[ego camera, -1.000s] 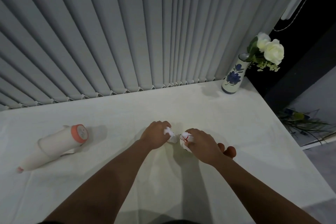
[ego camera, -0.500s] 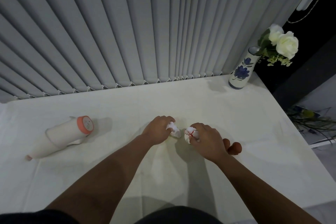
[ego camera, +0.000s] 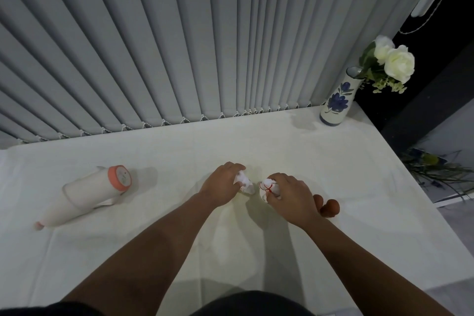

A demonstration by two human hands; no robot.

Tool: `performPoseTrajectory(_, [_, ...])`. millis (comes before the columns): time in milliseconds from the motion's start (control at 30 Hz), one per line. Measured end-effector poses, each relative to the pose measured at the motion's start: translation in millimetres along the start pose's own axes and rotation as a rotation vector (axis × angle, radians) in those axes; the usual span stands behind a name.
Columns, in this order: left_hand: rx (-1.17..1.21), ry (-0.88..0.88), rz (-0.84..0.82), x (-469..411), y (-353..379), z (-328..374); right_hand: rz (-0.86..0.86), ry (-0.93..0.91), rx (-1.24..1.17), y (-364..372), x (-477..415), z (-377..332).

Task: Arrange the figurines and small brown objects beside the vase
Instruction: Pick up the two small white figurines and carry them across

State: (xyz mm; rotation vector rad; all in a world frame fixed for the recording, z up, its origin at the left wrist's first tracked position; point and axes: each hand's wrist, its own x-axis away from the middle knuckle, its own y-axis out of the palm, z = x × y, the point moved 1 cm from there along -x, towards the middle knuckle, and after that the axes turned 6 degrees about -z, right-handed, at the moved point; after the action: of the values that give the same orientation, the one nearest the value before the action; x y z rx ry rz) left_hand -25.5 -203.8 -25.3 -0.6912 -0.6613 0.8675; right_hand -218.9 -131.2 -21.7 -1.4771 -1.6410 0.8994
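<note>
Left hand: left hand (ego camera: 222,185) closed around a small white figurine (ego camera: 245,183), mid-table.
Right hand: right hand (ego camera: 291,196) gripping a second white figurine with red markings (ego camera: 266,187), just right of the first.
Brown objects: two small brown objects (ego camera: 331,208) lie on the table just right of the right wrist.
Vase: vase (ego camera: 337,101) with white flowers (ego camera: 393,61) stands at the far right corner, well apart from both hands.
Risk: figurines look smooth and nearly touch; they could knock together on lifting. A forearm sweep could roll the brown objects off the right edge.
Surface: white cloth-covered table (ego camera: 179,151); a white bottle with orange cap (ego camera: 87,194) lies on its side, left.
Room: grey vertical blinds (ego camera: 179,33) along the far edge.
</note>
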Motion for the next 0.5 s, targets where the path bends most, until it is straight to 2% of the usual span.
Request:
performPoseTrajectory(300, [-0.095,0.009,0.058,17,-6,-6,-0.039,0.024,-0.001,-5,1,-5])
performPoseTrajectory(433, [-0.158,0.02,0.124,34,-18,-20,-0.118,0.094,0.122,-3,-1,-21])
performPoseTrajectory(500, [-0.168,0.008,0.18,44,-28,-32,-0.068,0.056,0.197,1,-2,-39])
